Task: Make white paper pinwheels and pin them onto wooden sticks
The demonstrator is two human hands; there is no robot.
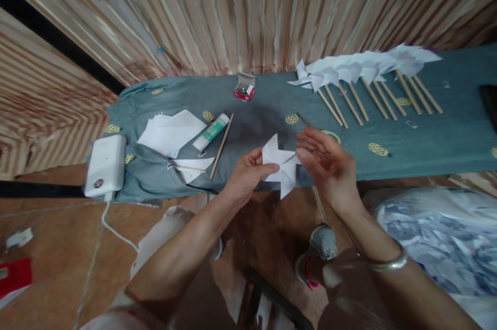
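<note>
A white paper pinwheel head [282,167] is held over the near edge of a table covered in grey-blue cloth [427,143]. My left hand [246,172] grips its left side, thumb pressed on the folded centre. My right hand [328,161] is at its right edge, fingertips pinched on a paper corner, the other fingers loosely curled. A thin wooden stick [221,146] lies on the cloth just left of my hands, beside a green-and-white glue tube [212,132].
Several finished paper pinwheels on sticks [368,79] lie in a row at the back right. A small open box of pins [244,89] stands at the back centre. Loose white paper sheets [171,133] and a white device [105,164] with a cord sit at the left.
</note>
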